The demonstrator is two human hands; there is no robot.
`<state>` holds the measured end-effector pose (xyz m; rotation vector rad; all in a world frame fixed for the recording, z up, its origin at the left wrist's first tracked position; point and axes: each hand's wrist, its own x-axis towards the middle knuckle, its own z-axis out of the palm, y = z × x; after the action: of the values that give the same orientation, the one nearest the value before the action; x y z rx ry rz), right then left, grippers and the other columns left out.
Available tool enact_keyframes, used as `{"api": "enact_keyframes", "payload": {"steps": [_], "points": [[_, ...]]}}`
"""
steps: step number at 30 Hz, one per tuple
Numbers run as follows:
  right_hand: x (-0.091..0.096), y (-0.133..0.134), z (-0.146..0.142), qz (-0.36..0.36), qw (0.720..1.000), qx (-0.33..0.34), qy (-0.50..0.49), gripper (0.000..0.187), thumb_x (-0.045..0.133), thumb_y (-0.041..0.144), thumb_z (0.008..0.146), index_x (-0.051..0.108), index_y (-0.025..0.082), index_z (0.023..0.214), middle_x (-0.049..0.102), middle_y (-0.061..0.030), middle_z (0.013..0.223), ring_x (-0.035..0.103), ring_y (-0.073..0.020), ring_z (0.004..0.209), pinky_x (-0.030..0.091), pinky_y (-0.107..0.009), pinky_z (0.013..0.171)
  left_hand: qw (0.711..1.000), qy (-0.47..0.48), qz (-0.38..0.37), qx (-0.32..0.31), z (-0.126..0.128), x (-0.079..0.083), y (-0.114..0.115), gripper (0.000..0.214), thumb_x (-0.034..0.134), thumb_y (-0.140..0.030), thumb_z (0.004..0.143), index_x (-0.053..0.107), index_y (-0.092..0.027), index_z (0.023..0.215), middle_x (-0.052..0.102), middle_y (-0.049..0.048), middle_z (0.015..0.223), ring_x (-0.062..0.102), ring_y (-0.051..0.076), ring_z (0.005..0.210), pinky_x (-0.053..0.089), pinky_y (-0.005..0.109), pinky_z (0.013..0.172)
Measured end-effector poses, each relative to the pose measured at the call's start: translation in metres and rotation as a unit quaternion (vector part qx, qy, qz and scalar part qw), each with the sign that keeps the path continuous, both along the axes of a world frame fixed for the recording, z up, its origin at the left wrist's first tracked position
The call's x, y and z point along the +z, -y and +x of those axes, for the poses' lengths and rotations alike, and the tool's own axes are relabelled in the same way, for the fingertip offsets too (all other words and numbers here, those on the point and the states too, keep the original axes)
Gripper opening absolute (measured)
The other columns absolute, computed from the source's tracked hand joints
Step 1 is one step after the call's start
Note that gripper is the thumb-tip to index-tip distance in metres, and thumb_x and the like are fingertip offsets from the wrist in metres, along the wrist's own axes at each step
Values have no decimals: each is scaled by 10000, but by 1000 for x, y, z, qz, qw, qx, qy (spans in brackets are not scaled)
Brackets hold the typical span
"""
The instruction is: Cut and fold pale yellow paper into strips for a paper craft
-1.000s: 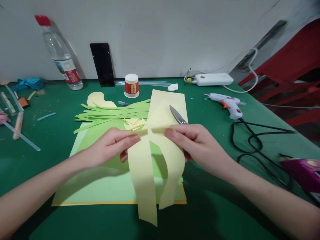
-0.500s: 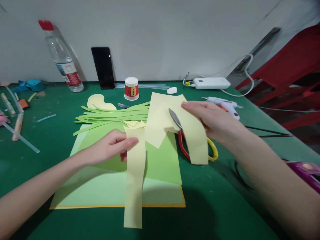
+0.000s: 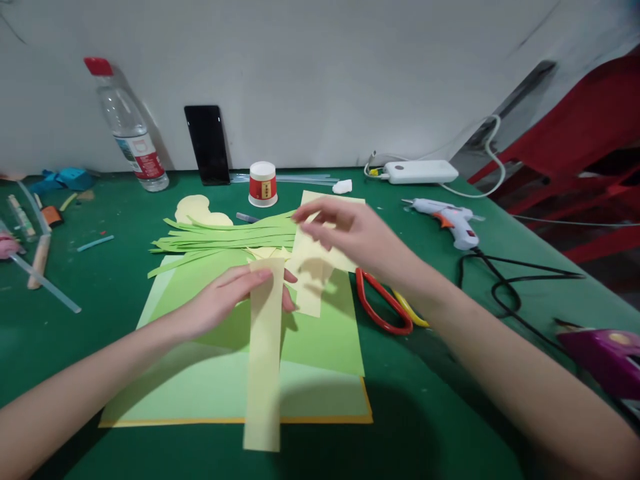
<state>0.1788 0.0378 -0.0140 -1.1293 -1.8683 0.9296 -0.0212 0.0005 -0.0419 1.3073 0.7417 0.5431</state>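
Note:
My left hand (image 3: 227, 290) grips a pale yellow paper strip (image 3: 264, 373) near its top, thumb in front and fingers behind. The strip hangs over the stacked green sheets (image 3: 200, 380) and past their front edge. Above some pale yellow paper pieces (image 3: 307, 297), my right hand (image 3: 345, 227) has its fingers loosely apart, with nothing visible in them. Red-and-yellow-handled scissors (image 3: 384, 310) lie to the right of the stack, partly covered by my right forearm. Cut green paper strips (image 3: 230, 237) spread across the back of the sheets.
At the back stand a water bottle (image 3: 137, 147), a black phone (image 3: 207, 145) and a red-and-white paper cup (image 3: 263, 185). A glue gun (image 3: 450, 220) with a black cord and a purple tool (image 3: 600, 353) lie right. A white power strip (image 3: 420, 171) sits by the wall.
My right hand has moved left and let go of its pale yellow strip, which appears to lie on the papers. My left hand still holds the other strip.

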Motion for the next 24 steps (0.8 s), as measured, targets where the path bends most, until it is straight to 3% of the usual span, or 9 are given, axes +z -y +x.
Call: {"api": "enact_keyframes", "payload": {"steps": [2, 4, 7, 12, 17, 24], "points": [[5, 23, -8, -22, 995, 96, -1, 110, 583, 262, 760, 602, 175, 824, 594, -23, 888, 521, -104, 688, 440, -231, 577, 1000, -5, 15, -12, 2, 1, 3, 375, 342, -333, 911, 652, -159, 795, 676, 29, 778, 618, 156, 756, 448, 251, 759], [6, 38, -12, -28, 993, 116, -8, 74, 584, 242, 759, 601, 170, 750, 590, -16, 821, 514, -102, 671, 439, -235, 583, 1000, 8, 13, -28, 5, 4, 8, 453, 301, -391, 913, 652, -150, 757, 671, 34, 750, 616, 161, 760, 435, 262, 805], [2, 43, -10, -49, 991, 106, -60, 68, 591, 221, 754, 592, 170, 708, 578, -14, 796, 525, -111, 709, 437, -236, 600, 997, 61, -37, -35, 7, 10, 14, 543, 221, -480, 901, 650, -145, 897, 685, 70, 880, 629, 201, 815, 447, 316, 822], [-1, 43, -7, -110, 974, 109, -162, 50, 604, 212, 753, 577, 183, 723, 544, 8, 782, 515, -90, 690, 436, -210, 587, 997, 61, -17, 35, 5, 16, 20, 314, 436, -380, 870, 646, -186, 999, 678, 65, 1006, 626, 195, 909, 456, 304, 835], [-1, 53, -14, -123, 967, 100, -200, 76, 606, 227, 748, 581, 169, 707, 513, 3, 782, 515, -77, 587, 452, -238, 537, 997, 19, 29, 70, 6, 20, 25, 264, 580, -352, 791, 657, -192, 986, 700, 61, 946, 636, 185, 888, 480, 277, 789], [3, 64, -17, -53, 986, 70, -139, 46, 613, 185, 714, 581, 164, 738, 555, -21, 763, 524, -117, 662, 420, -248, 526, 984, -39, 102, 139, 10, 29, 34, 121, 606, -238, 771, 712, -181, 780, 724, 21, 739, 666, 150, 684, 524, 223, 645]]}}
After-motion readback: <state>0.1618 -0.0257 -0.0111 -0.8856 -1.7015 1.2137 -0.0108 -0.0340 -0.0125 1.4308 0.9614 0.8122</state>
